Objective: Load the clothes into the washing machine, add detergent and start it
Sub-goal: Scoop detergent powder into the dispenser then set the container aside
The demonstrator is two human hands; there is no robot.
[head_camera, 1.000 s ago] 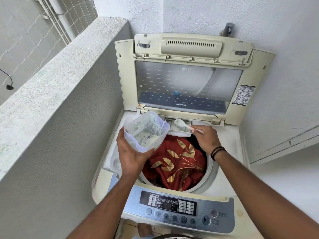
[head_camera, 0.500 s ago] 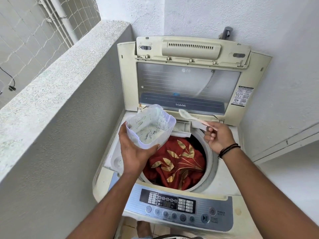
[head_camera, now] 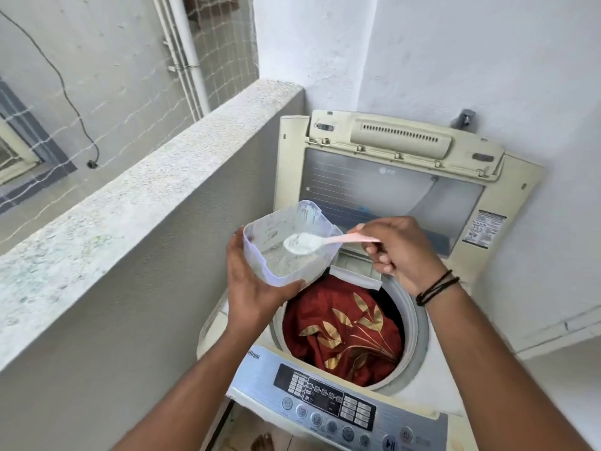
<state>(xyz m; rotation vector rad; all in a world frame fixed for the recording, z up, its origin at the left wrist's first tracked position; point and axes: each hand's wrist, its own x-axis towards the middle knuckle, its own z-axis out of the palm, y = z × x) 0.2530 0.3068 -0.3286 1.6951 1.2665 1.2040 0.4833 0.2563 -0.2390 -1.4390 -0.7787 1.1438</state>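
A cream top-loading washing machine [head_camera: 432, 379] stands with its lid [head_camera: 390, 187] raised against the wall. Red cloth with gold leaves [head_camera: 341, 330] fills the drum. My left hand [head_camera: 250, 288] holds a clear plastic tub of white detergent powder [head_camera: 286, 245] from below, above the drum's left rim. My right hand [head_camera: 400, 252] pinches a pale pink spoon [head_camera: 325, 242], whose bowl carries a heap of powder over the tub. The open detergent drawer [head_camera: 354, 265] lies behind the tub, partly hidden.
A speckled grey parapet wall [head_camera: 136, 229] runs close along the machine's left side. White walls close in behind and to the right. The control panel [head_camera: 328, 405] with round buttons faces me at the front. A tap [head_camera: 466, 117] sticks out above the lid.
My right hand has swung the spoon from the drawer back to the tub, and it now holds powder. The tub has risen a little. The view has lifted and turned left.
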